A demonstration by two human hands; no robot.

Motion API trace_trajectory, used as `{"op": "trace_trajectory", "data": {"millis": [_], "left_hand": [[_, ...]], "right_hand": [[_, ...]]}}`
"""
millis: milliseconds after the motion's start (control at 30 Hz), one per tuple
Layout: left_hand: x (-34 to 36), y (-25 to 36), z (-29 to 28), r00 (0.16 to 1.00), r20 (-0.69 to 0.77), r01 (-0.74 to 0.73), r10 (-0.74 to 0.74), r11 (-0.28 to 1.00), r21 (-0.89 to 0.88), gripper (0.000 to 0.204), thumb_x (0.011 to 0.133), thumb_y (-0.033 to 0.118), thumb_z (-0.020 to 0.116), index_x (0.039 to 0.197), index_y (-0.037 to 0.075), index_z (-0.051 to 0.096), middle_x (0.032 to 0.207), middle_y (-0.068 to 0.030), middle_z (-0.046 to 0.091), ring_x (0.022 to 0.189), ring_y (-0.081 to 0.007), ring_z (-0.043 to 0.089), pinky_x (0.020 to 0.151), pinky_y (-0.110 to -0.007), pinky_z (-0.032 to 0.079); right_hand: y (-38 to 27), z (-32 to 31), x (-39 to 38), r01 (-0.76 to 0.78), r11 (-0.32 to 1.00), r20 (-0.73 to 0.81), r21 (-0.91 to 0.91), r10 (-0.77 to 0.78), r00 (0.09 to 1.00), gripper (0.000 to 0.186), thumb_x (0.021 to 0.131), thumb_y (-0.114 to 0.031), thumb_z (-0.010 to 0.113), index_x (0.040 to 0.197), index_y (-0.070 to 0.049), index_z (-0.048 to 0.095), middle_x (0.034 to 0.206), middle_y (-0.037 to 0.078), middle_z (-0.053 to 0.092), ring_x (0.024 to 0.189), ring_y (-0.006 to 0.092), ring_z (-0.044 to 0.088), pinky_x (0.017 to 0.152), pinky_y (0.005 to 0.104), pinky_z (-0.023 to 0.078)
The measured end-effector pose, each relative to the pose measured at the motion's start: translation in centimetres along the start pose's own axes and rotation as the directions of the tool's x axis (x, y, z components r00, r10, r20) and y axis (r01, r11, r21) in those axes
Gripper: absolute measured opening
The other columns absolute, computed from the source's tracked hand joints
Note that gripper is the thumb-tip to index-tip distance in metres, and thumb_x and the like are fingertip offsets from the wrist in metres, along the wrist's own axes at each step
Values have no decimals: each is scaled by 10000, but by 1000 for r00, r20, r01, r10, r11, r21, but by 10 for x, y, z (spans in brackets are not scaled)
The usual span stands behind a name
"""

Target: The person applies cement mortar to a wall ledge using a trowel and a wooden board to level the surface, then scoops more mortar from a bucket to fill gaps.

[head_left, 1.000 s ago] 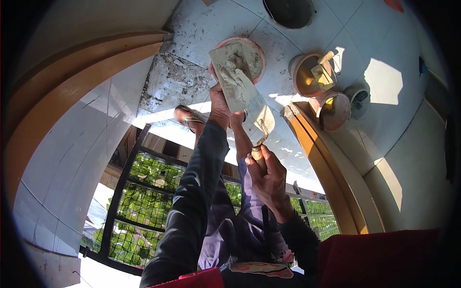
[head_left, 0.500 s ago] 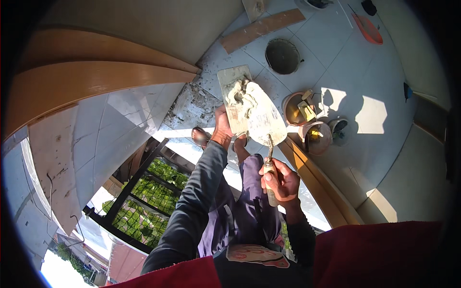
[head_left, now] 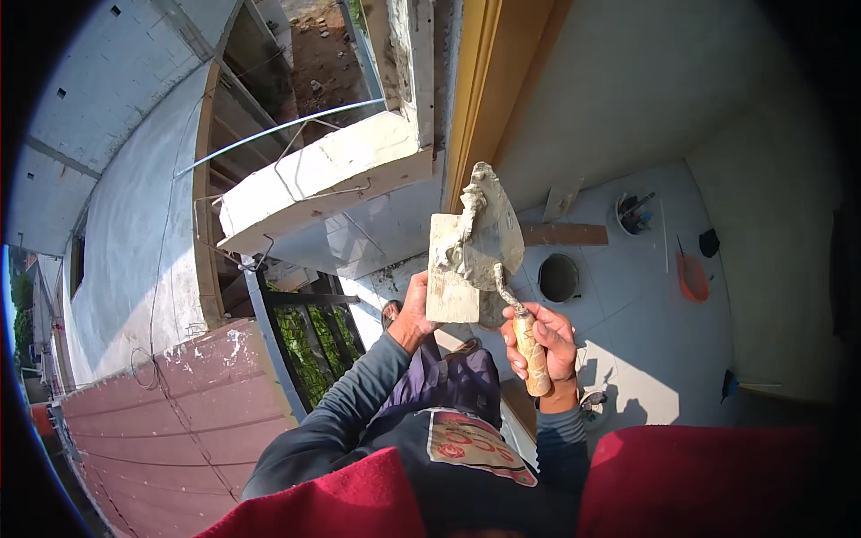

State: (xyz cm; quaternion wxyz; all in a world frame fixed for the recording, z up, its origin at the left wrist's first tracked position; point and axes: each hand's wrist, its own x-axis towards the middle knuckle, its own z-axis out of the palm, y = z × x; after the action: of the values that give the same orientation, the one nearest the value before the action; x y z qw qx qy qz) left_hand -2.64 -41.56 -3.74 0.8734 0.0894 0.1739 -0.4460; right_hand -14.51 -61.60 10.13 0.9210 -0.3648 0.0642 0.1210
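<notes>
My left hand [head_left: 411,314] grips a pale, rectangular plastering board [head_left: 454,300] from its left side. My right hand [head_left: 552,345] is closed round the worn wooden handle of a trowel [head_left: 504,224], with fingers wrapped over it. The trowel's broad, coated blade lies over or against the board's upper right part. Thick grey mortar [head_left: 462,242] runs along the blade's left side and over the board; where the two surfaces touch is hidden beneath it.
An orange doorframe [head_left: 484,72] and concrete ledge [head_left: 332,170] with bent wires stand ahead-left. A black gate [head_left: 296,336] is left of my feet. On the tiled floor at right are a dark bucket [head_left: 558,276], a plank [head_left: 565,235], an orange basin [head_left: 692,280] and another container [head_left: 632,215].
The view has swung toward the opening, showing more of the walls outside. The board and trowel now point more upright, with the trowel blade raised higher along the board. Both grips persist.
</notes>
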Motion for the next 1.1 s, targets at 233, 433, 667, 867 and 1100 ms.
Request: {"op": "trace_trajectory", "data": {"millis": [233, 433, 667, 867, 1100], "left_hand": [[-61, 58, 2, 985, -31, -168, 171, 983, 69, 477, 895, 309, 448, 1248, 14, 572, 1159, -155, 662, 998, -291, 674, 919, -472, 532], [-98, 107, 0, 986, -78, -141, 148, 986, 88, 481, 898, 309, 456, 1252, 4, 570, 1167, -167, 657, 1008, -300, 667, 914, -473, 527], [-114, 153, 5, 998, -26, -57, 58, 997, 51, 423, 995, 335, 432, 1260, 33, 565, 1130, -125, 669, 964, -255, 682, 852, -413, 564], [-110, 177, 6, 1000, 15, -12, 11, 998, 68, 404, 994, 314, 437, 1258, 38, 567, 1138, -115, 669, 965, -251, 682, 848, -413, 566], [-119, 188, 17, 1000, 3, -20, 20, 996, 86, 389, 990, 282, 435, 1275, 45, 554, 1146, -111, 666, 968, -241, 681, 848, -407, 567]], "right_hand": [[-35, 86, 108, 256, 535, 132, -805, -259, 957, 397, 889, -126, 666, 1202, 96, 563, 977, 148, 646, 709, 148, 627, 584, 247, 508], [-59, 92, 182, 264, -754, 705, -601, -345, 620, 414, 725, -28, 703, 1132, -3, 632, 988, 114, 635, 754, 260, 627, 623, 310, 521], [-89, 90, 182, -153, -946, 558, -286, -294, 776, 508, 680, -44, 723, 1170, -160, 659, 1019, 18, 616, 864, 204, 580, 689, 352, 478], [-86, 99, 178, -179, -963, 545, -200, -261, 797, 545, 653, -37, 720, 1176, -172, 651, 1016, 23, 616, 863, 205, 580, 681, 353, 464], [-76, 107, 153, -235, -947, 514, -219, -317, 797, 504, 680, -21, 708, 1160, -167, 655, 1033, 24, 626, 847, 201, 581, 666, 344, 457]]}}
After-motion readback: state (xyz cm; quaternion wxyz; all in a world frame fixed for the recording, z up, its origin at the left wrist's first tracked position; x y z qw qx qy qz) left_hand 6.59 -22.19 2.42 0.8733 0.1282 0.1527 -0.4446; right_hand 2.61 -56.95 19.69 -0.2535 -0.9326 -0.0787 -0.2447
